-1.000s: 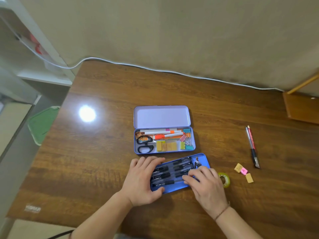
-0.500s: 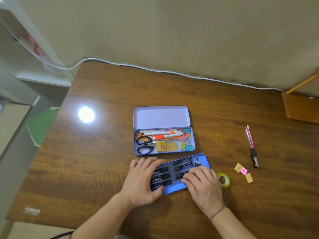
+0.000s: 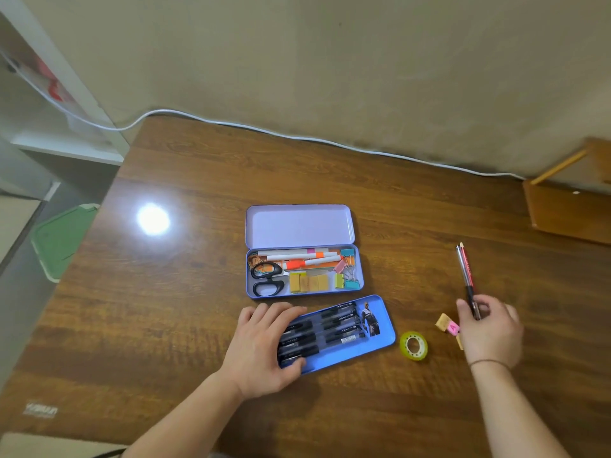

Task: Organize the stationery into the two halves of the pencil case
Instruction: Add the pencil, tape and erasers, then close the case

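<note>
Right hand (image 3: pixel 489 332) moved to pens (image 3: pixel 467 279); left hand (image 3: pixel 261 348) on blue tray (image 3: pixel 380 342)

Right hand (image 3: pixel 489 332) gone from the blue tray (image 3: pixel 380 345), where I had it resting on the black pens (image 3: pixel 334 325). I see it now well right, past the tape roll (image 3: pixel 413 345), fingers at the near ends of the two pens (image 3: pixel 466 276) on the surface, covering part of the erasers (image 3: pixel 448 324).
</note>
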Tool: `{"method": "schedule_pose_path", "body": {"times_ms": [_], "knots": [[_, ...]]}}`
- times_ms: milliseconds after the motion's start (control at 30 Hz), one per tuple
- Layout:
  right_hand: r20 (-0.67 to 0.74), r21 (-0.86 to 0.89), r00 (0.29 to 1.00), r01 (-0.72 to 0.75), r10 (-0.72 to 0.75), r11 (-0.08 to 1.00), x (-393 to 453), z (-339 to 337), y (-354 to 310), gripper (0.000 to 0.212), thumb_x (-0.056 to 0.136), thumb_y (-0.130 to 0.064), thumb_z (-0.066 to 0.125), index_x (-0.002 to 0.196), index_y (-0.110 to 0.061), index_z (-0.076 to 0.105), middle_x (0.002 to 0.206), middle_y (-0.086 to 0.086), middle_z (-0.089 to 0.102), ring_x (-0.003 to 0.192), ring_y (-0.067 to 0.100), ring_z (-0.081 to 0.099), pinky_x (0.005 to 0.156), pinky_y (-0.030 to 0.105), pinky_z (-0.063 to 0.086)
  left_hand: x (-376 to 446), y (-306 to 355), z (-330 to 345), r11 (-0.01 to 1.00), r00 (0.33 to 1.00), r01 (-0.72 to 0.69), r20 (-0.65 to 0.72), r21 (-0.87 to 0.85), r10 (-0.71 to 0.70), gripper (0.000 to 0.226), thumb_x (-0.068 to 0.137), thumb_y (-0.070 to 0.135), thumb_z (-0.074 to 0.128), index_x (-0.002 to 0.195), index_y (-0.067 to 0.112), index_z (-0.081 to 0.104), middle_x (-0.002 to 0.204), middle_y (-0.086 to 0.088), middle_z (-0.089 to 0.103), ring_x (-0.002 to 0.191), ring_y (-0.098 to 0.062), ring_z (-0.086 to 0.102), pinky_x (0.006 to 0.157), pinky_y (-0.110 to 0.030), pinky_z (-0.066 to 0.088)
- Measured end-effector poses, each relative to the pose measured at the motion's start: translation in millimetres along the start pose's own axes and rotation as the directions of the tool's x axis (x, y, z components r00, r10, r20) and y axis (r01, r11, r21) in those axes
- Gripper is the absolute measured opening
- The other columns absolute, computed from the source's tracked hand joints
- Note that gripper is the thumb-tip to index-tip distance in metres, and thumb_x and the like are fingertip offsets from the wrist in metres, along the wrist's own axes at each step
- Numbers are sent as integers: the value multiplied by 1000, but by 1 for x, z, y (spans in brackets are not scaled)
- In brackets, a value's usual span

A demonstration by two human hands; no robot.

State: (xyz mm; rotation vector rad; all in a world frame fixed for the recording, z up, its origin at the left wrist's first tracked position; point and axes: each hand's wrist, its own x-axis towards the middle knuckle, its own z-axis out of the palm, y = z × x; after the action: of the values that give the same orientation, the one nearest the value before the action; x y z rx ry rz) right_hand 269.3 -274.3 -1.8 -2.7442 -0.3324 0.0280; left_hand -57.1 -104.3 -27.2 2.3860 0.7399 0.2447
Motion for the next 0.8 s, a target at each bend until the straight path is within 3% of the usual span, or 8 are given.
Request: {"method": "schedule_pose_path", "body": {"times_ms": [133,233,333,433,533,633,700,800], "knots": [[68,-13,997,-30,31,999,12,3,6,29,84,-31,69,106,-11,65,100,9,64,97,31,57,66,34,43,0,0,0,1000,1000,1,-3,-3,-1,73,66,54,69,133,29,52,122,15,55,102,-9,50,90,-34,38],[10,-18,1000,0,0,1000,7,0,5,20,86,-22,67,102,-9,68,102,11,64,96,34,58,67,32,42,0,0,-1,1000,1000,5,1,-3,-5,73,66,53,70,133,30,52,123,15,55,102,-8,50,91,-33,38],[-30,232,980,199,-198,952,-11,-6,-1,16,83,-10,70,98,-6,71,103,12,63,91,32,60,71,25,46,0,0,-1,1000,1000,5,-2,-11,-5,73,66,51,70,133,30,51,123,16,55,102,-8,50,91,-34,37],[46,398,844,475,-534,785,-46,-6,-13,11,82,-9,72,93,-10,74,96,3,64,89,18,61,81,8,44,0,-1,0,1000,1000,1,-9,-14,-1,71,67,49,70,133,30,51,122,16,55,102,-9,51,91,-35,38],[133,472,612,652,-780,592,-72,5,-19,16,83,-22,65,90,-13,76,92,-5,64,89,9,59,84,17,46,-1,-1,0,999,1000,3,-12,-38,-4,68,67,44,67,132,30,51,121,17,55,101,-8,51,91,-36,38],[163,421,443,777,-882,468,-81,17,-19,11,85,-26,65,88,-21,75,91,-10,64,86,9,57,76,26,45,-1,-2,1,997,1000,3,-19,-75,-5,62,70,40,54,130,28,51,117,17,55,98,-7,49,89,-35,37],[179,362,392,827,-902,431,-86,21,-21,8,85,-28,66,88,-25,73,91,-11,63,85,9,55,73,28,43,-1,-2,2,998,1000,3,-17,-62,-4,60,72,43,53,131,28,51,118,16,55,98,-8,50,88,-37,38],[188,322,386,844,-903,428,-96,29,-29,9,85,-28,66,89,-24,73,89,-9,61,85,10,55,75,24,41,0,-2,2,1000,1000,3,0,-20,-3,68,72,55,62,133,29,51,121,16,56,99,-10,51,89,-38,39]]}}
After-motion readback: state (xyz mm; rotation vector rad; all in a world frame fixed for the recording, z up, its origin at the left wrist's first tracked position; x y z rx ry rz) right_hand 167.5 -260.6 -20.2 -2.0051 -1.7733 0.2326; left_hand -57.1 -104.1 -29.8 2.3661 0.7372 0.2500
